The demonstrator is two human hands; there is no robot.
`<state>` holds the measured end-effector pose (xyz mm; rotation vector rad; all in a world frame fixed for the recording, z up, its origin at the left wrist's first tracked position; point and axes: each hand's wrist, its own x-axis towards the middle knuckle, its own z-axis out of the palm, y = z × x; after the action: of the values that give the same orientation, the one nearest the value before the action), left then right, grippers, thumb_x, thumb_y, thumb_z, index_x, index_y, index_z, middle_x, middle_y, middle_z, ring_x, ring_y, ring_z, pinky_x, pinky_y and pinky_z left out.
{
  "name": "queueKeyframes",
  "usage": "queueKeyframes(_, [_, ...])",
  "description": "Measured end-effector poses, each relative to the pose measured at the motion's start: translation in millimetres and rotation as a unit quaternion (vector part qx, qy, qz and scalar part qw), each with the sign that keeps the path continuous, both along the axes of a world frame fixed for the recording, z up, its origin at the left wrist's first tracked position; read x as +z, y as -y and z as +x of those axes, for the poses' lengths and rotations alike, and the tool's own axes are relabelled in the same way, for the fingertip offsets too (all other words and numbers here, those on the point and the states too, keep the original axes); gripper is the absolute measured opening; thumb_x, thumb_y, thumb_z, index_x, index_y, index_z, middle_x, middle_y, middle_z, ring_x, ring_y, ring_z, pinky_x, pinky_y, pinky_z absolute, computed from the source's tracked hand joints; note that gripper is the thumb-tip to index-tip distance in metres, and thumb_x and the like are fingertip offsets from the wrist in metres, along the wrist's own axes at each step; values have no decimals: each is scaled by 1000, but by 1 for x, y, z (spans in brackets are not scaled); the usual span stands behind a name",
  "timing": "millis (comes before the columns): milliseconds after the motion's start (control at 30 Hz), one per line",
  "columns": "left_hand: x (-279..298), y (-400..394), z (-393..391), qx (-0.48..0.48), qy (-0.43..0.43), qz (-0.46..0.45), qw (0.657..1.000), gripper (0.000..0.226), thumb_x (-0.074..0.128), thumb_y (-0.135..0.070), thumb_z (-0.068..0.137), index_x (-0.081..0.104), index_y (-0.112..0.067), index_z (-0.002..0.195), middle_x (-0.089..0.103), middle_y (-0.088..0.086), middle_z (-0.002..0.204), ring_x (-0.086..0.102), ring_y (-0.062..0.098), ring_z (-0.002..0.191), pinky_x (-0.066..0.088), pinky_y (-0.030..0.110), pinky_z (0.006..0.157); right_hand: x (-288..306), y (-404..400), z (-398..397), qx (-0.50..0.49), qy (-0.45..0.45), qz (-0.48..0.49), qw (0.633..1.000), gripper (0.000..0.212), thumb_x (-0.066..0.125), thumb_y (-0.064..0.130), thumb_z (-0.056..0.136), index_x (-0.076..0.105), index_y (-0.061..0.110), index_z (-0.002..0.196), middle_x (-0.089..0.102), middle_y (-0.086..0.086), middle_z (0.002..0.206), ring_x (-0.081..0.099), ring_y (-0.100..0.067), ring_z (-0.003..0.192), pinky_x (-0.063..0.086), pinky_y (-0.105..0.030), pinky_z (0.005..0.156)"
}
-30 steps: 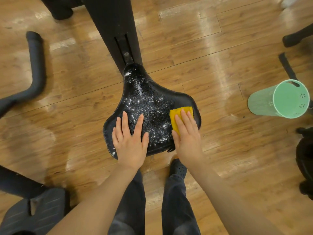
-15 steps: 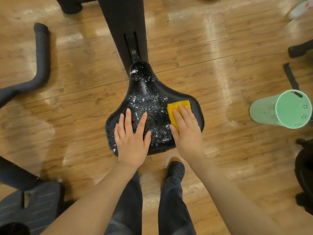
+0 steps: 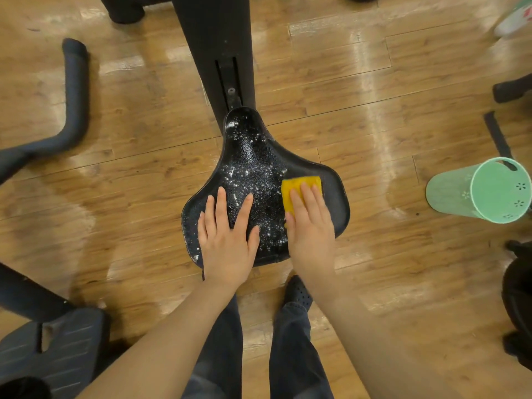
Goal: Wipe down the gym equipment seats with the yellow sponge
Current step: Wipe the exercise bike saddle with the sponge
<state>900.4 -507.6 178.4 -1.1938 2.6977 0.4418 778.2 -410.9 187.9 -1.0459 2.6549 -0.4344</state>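
My left hand [image 3: 227, 240] lies flat on the rear left part of the black bike seat [image 3: 253, 156], fingers straight and slightly spread, holding nothing. My right hand [image 3: 312, 234] is flat too, its straight fingers [image 3: 308, 197] pressing down on the yellow sponge [image 3: 296, 185]; nothing is curled round it. The sponge sits on the seat's rear right lobe, its far edge and left side showing past my fingertips. White foam flecks cover the seat's middle and narrow nose; the right lobe around the sponge looks darker and cleaner. The nose points away from me toward the black seat post [image 3: 218, 38]. Below the seat, 2 dark trouser legs and 1 black shoe [image 3: 298, 292] on the wooden floor [image 3: 374, 125]. Right of the seat, well apart, a mint green bucket [image 3: 486, 191] lies tipped, mouth toward me. Far left, a black padded handlebar [image 3: 73, 105].
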Motion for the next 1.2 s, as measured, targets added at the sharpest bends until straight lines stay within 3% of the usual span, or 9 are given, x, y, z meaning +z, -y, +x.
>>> queueKeyframes(200, [0, 0, 0, -5, 1, 1, 1000, 55, 26, -49, 94, 25, -35, 148, 13, 13, 159, 12, 33, 146, 14, 49, 115, -2, 13, -18, 14, 38, -17, 999, 48, 35, 33, 98, 47, 10, 138, 38, -9, 150, 24, -26, 143, 25, -40, 115])
queueKeyframes(367, [0, 1, 1, -6, -2, -2, 1000, 55, 27, -48, 95, 25, -36, 148, 13, 13, 159, 11, 32, 147, 15, 49, 116, -4, 49, -47, -17, 74, -29, 997, 45, 43, 26, 99, 43, 9, 141, 34, -9, 151, 21, -26, 144, 23, -41, 117])
queueKeyframes(633, [0, 3, 4, -16, -9, 13, 1000, 55, 27, -49, 95, 23, -36, 148, 8, 12, 160, 6, 31, 147, 12, 49, 116, -4, 4, -27, 129, 33, -33, 990, 47, 39, 30, 96, 50, 6, 136, 41, -11, 147, 29, -25, 141, 28, -40, 114])
queueKeyframes(767, [-1, 4, 5, -18, -12, 10, 1000, 55, 29, -48, 95, 25, -36, 148, 9, 12, 159, 7, 31, 147, 11, 49, 115, -4, 22, -35, 51, 31, -27, 998, 45, 44, 28, 97, 48, 8, 138, 38, -9, 150, 26, -24, 142, 23, -34, 113])
queueKeyframes(900, [0, 5, 5, -17, -16, 23, 999, 55, 27, -49, 94, 24, -37, 148, 8, 12, 160, 5, 31, 147, 8, 48, 115, -7, 37, -20, -50, 35, -26, 998, 44, 45, 25, 98, 47, 8, 138, 37, -9, 150, 24, -25, 143, 27, -40, 115])
queueKeyframes(1100, [1, 7, 5, -18, -14, 45, 999, 56, 27, -50, 95, 17, -40, 149, 1, 9, 160, -1, 29, 148, 2, 46, 116, 0, -15, 37, 62, -4, -20, 998, 45, 40, 27, 96, 50, 6, 135, 41, -11, 147, 25, -23, 142, 31, -43, 113])
queueKeyframes(1200, [3, 6, 4, -14, -17, 52, 998, 56, 34, -48, 95, 20, -39, 149, 2, 9, 160, 0, 29, 148, 4, 47, 116, -3, -6, 22, 58, -12, -19, 998, 44, 43, 26, 94, 52, 6, 133, 44, -11, 145, 29, -25, 140, 33, -44, 112])
